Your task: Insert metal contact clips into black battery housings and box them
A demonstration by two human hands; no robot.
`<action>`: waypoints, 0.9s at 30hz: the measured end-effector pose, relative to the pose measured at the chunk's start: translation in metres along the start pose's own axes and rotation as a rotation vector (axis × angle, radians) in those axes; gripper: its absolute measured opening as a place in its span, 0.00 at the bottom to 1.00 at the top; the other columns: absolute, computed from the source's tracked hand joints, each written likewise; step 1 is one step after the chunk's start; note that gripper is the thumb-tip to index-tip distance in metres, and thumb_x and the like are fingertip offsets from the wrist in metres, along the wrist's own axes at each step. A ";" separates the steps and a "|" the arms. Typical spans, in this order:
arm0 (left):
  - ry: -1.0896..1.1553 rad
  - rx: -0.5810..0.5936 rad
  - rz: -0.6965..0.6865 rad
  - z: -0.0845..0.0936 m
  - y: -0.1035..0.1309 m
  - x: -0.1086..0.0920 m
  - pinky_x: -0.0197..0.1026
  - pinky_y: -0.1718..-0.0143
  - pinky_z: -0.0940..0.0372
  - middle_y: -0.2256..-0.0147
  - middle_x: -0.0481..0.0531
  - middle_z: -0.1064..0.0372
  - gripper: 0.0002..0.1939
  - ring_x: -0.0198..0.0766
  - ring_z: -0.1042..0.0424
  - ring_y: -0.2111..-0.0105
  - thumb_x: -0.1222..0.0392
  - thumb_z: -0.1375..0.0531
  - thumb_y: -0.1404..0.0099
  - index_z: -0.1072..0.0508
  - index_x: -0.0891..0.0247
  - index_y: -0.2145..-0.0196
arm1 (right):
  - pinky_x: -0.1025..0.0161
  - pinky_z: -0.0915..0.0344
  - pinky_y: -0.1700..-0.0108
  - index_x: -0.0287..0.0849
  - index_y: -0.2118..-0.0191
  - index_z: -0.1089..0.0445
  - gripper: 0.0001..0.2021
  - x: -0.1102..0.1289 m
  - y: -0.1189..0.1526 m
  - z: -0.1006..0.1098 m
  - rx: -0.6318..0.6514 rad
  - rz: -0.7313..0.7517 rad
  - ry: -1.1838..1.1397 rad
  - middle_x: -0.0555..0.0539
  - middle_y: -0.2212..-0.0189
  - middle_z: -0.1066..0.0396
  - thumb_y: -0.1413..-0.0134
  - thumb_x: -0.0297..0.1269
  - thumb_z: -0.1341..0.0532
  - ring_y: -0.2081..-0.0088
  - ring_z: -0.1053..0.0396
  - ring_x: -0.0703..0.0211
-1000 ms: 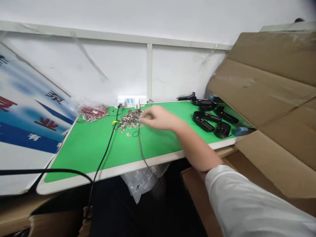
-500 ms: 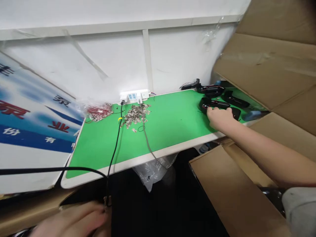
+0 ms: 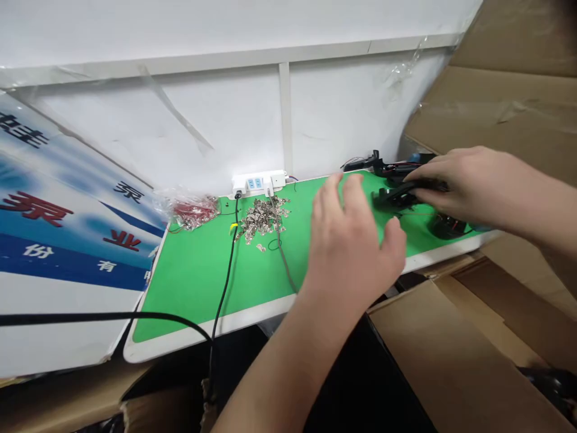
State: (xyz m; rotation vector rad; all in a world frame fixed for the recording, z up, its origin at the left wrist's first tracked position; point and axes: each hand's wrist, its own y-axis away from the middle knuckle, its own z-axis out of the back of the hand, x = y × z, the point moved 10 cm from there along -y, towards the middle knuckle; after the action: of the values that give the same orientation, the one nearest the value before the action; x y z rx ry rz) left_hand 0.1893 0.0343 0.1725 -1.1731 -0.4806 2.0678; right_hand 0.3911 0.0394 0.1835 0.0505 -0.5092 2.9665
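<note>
My right hand (image 3: 464,180) grips a black plastic housing part (image 3: 399,195) at the right end of the green-topped table. Part of the piece is hidden under the fingers. My left hand (image 3: 349,240) reaches over the middle of the table, fingers apart, with nothing in it. Close to the right hand lies a rounded black part (image 3: 446,226). Behind it are more black housings (image 3: 372,161) with thin wires, partly covered by the hand.
A pile of small metal pieces (image 3: 261,218) lies near a white power strip (image 3: 259,180). A plastic bag of red pieces (image 3: 193,211) sits at the left. Black and grey cables cross the table's front edge (image 3: 238,314). Cardboard boxes (image 3: 446,343) stand below and at the right.
My left hand has come up from the lower left to above the table. The right hand has raised the black housing part and turned it. The view has shifted slightly.
</note>
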 end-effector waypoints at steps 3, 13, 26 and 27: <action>0.047 -0.043 -0.018 0.032 0.018 0.017 0.57 0.28 0.51 0.32 0.67 0.45 0.33 0.53 0.48 0.30 0.52 0.38 0.31 0.44 0.64 0.35 | 0.57 0.38 0.66 0.49 0.57 0.20 0.09 0.066 0.003 0.023 0.031 0.255 -0.104 0.47 0.66 0.22 0.45 0.35 0.31 0.71 0.30 0.57; 0.530 0.047 0.433 -0.001 0.042 0.172 0.42 0.58 0.30 0.61 0.56 0.21 0.19 0.45 0.24 0.60 0.49 0.33 0.36 0.22 0.67 0.55 | 0.53 0.29 0.51 0.39 0.42 0.29 0.23 0.165 -0.030 -0.041 -0.025 0.618 -0.537 0.40 0.49 0.24 0.42 0.40 0.33 0.54 0.25 0.50; 0.882 -0.429 0.822 0.113 0.136 0.162 0.42 0.76 0.24 0.67 0.54 0.20 0.22 0.45 0.21 0.75 0.50 0.27 0.46 0.23 0.64 0.58 | 0.51 0.33 0.42 0.37 0.42 0.27 0.18 0.257 -0.028 -0.140 0.396 0.787 -0.646 0.38 0.44 0.25 0.36 0.33 0.40 0.44 0.28 0.48; 0.861 -0.444 0.861 0.115 0.139 0.169 0.43 0.76 0.24 0.63 0.56 0.19 0.24 0.47 0.19 0.73 0.52 0.27 0.47 0.24 0.63 0.54 | 0.51 0.34 0.40 0.37 0.41 0.27 0.20 0.268 -0.031 -0.150 0.435 0.822 -0.618 0.38 0.42 0.26 0.36 0.32 0.40 0.43 0.29 0.47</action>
State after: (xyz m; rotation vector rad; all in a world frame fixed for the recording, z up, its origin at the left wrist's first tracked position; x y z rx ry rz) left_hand -0.0214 0.0649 0.0470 -2.7063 0.0295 1.8208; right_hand 0.1279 0.1520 0.0673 1.0617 0.1447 3.7735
